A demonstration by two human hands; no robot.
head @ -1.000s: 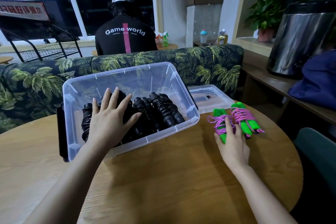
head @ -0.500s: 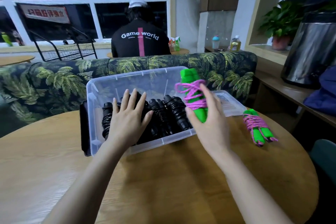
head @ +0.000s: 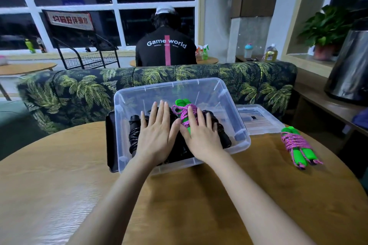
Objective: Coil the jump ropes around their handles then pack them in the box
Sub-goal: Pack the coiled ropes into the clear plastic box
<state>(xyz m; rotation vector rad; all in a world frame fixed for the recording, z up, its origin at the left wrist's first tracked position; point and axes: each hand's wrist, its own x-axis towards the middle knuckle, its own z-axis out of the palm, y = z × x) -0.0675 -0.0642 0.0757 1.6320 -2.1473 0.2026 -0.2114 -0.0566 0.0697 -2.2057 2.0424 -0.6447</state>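
Loose rope (head: pixel 296 145) is laid near-to-far, right of the right hand (head: pixel 203 137); it and the left hand (head: pixel 157 135) are pressed flat-fingered on boxed ropes (head: pixel 133 135).

Both bare forearms reach over the near wall of the box (head: pixel 169 85). Inside it, the left hand (head: pixel 157 135) lies palm down, fingers straight; the right hand (head: pixel 201 135) lies flat just beside it, thumbs nearly touching.
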